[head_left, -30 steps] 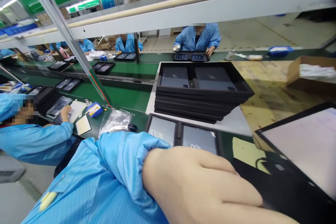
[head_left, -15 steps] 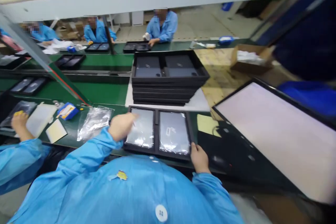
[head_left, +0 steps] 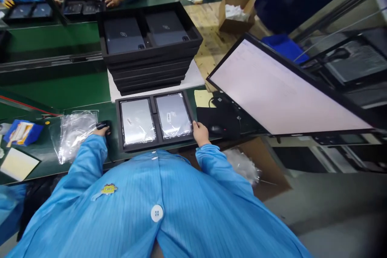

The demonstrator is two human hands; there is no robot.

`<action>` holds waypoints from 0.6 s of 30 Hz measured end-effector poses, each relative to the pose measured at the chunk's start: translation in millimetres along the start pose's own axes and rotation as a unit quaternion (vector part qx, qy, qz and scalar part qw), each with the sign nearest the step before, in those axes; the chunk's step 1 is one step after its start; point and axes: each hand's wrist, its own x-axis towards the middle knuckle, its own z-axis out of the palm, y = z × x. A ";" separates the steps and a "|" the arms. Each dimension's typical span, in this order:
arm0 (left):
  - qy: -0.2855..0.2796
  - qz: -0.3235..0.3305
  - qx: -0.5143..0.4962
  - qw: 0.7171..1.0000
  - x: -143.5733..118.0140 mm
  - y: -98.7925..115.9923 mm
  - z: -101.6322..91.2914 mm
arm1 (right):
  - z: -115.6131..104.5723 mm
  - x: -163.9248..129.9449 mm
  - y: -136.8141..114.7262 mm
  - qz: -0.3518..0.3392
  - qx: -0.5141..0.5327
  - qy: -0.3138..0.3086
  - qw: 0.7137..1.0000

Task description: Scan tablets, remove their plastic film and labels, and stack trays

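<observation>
Left hand (head_left: 101, 130) having shifted off the black tray (head_left: 155, 146) onto a small black device (head_left: 102, 124), gripping it, right hand (head_left: 200, 133) pinching the tray's right edge, tray stack (head_left: 151, 68) crowding behind, monitor (head_left: 281, 88) looming right.

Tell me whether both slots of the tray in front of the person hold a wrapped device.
Yes: the tray holds two devices in clear wrap, one in the left slot and one in the right slot.

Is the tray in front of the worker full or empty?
Full: the black tray has two compartments, each holding a plastic-wrapped silver tablet. Right hand touches its right edge.
</observation>
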 end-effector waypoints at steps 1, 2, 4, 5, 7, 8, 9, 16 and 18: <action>-0.020 0.001 -0.033 0.999 1.2 4.0 -2.5 | 1.3 0.7 1.6 0.000 0.007 0.006 1.000; -0.037 0.002 -0.064 0.997 0.6 7.5 -6.6 | 2.6 1.4 3.2 0.001 0.014 0.012 1.000; -0.094 0.028 -0.092 0.991 -4.1 13.9 -18.3 | 4.8 2.5 6.2 0.003 0.026 0.022 0.999; -0.128 0.055 -0.072 0.988 -7.3 17.5 -24.9 | 5.7 2.9 7.6 0.004 0.029 0.026 0.999; -0.177 0.136 0.040 0.974 -12.9 26.8 -35.9 | 7.0 3.5 9.9 0.004 0.031 0.035 0.999; -0.181 0.179 0.119 0.960 -14.9 32.4 -39.4 | 7.5 3.6 10.6 0.004 0.030 0.037 0.999; -0.170 0.210 0.197 0.942 -16.4 38.2 -41.4 | 7.8 3.7 11.2 0.004 0.029 0.038 0.999; -0.142 0.236 0.355 0.893 -21.6 64.6 -36.1 | 9.1 4.1 9.1 0.016 0.020 0.044 0.999; -0.140 0.241 0.345 0.896 -23.4 66.1 -36.5 | 9.2 4.8 8.5 0.017 0.020 0.046 0.999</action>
